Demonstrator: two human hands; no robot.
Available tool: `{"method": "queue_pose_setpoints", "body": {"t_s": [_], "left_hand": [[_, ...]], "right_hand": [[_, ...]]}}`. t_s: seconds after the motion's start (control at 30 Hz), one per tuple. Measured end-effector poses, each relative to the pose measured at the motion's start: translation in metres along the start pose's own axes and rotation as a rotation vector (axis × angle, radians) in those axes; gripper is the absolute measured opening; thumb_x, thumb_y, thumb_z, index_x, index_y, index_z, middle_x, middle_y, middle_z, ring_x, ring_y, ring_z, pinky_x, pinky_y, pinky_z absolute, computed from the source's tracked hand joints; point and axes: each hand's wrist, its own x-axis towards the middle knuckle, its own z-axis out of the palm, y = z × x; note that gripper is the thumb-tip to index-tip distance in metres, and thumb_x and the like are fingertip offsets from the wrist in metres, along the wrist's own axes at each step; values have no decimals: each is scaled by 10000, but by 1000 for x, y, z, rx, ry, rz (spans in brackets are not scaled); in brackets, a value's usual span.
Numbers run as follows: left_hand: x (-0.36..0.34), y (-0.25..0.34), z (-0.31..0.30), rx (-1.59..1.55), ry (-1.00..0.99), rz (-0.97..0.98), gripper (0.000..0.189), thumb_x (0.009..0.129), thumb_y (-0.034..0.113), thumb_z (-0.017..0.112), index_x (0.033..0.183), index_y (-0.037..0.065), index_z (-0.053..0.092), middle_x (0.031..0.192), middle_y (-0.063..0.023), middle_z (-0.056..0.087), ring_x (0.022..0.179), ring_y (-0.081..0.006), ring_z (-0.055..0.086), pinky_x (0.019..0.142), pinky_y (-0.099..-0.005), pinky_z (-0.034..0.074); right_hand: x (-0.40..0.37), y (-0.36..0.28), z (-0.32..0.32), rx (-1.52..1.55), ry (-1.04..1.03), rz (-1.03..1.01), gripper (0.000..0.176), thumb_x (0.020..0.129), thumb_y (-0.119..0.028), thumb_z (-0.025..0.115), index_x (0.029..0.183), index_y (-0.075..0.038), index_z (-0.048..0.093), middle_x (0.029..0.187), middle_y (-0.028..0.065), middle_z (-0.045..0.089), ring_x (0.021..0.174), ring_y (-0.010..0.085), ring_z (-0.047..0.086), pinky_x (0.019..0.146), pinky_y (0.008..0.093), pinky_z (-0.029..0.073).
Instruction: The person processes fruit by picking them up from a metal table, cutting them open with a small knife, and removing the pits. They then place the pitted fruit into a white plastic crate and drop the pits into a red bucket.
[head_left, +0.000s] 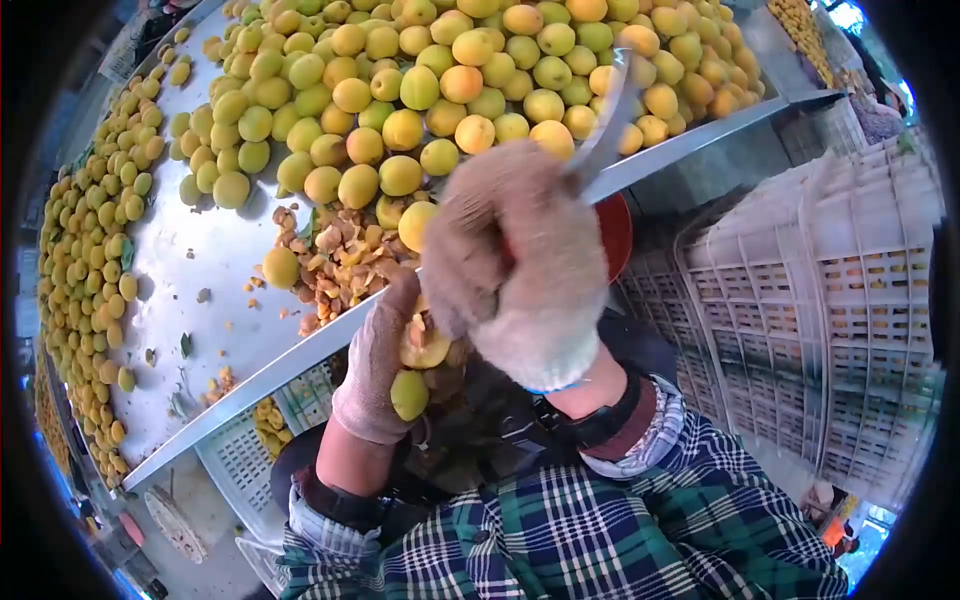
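Observation:
My left hand [372, 365], in a stained work glove, is closed around a cut apricot [425, 345] just off the table's front edge. The cut flesh faces up, and a greenish-yellow piece of skin [409, 395] shows lower in the grip. Close above it, my gloved right hand [530, 260] is wrapped round a knife; its curved blade [608, 115] points up and away, and the handle is mostly hidden in the fist. Beyond my hands lies a heap of brown pits and fruit scraps [340, 255].
A large pile of whole apricots [420, 88] covers the far side of the metal table [190, 290], with more along its left. Stacked plastic crates [780, 270] holding fruit stand at right. A red container [615, 235] sits behind my right hand; a white basket [225, 455] is below the table edge.

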Motion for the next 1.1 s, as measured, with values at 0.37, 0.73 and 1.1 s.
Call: {"method": "queue_pose_setpoints", "body": {"t_s": [0.37, 0.73, 1.1], "left_hand": [[10, 17, -3, -28, 327, 423, 741, 967, 647, 360, 1329, 15, 495, 1160, -100, 604, 1067, -216, 592, 928, -331, 484], [2, 25, -18, -149, 194, 377, 578, 992, 525, 447, 1205, -3, 544, 1099, -122, 642, 974, -216, 643, 862, -331, 530], [-21, 54, -36, -377, 196, 334, 440, 1003, 477, 435, 1073, 59, 551, 831, -44, 597, 455, -74, 425, 399, -208, 321]], "right_hand": [[-8, 40, 2, -1164, -244, -151, 245, 864, -140, 638, 1093, -79, 578, 900, 100, 653, 828, 293, 658, 683, 379, 526], [-20, 43, 6, -1222, -471, -387, 267, 790, -135, 648, 1031, -93, 540, 908, 109, 597, 809, 346, 602, 648, 431, 488], [4, 43, 1, -977, -95, -210, 151, 909, -119, 634, 1045, -54, 644, 783, 51, 625, 633, 123, 564, 594, 261, 467]]}}
